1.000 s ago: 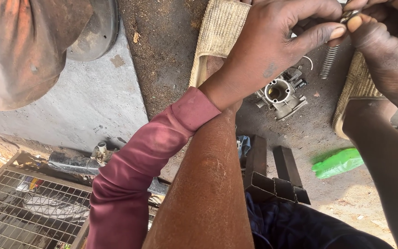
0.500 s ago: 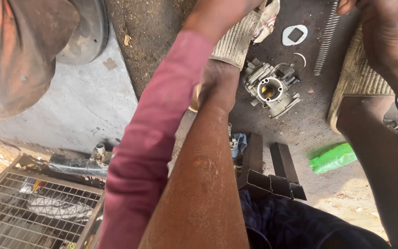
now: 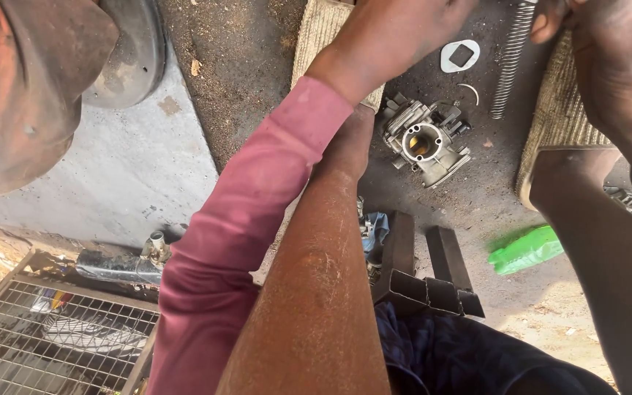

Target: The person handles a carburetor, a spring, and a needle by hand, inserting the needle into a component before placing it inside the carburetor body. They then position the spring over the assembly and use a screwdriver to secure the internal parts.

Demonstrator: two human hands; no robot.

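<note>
Head view: left of the carburetor (image 3: 426, 143) lies a wire cage (image 3: 53, 340); the left hand (image 3: 396, 33) in a pink sleeve reaches above it (grip cut off, cannot tell). A green wrapper (image 3: 527, 250) lies lower right; the right hand (image 3: 612, 66) hangs upper right, fingers curled, grip unclear.

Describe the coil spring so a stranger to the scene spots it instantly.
Start at the metal carburetor body on the dark ground at top centre. Up and right of it, beside a woven mat, lies the coil spring: long, thin and ridged, unlike the flat white gasket beside it.
</note>
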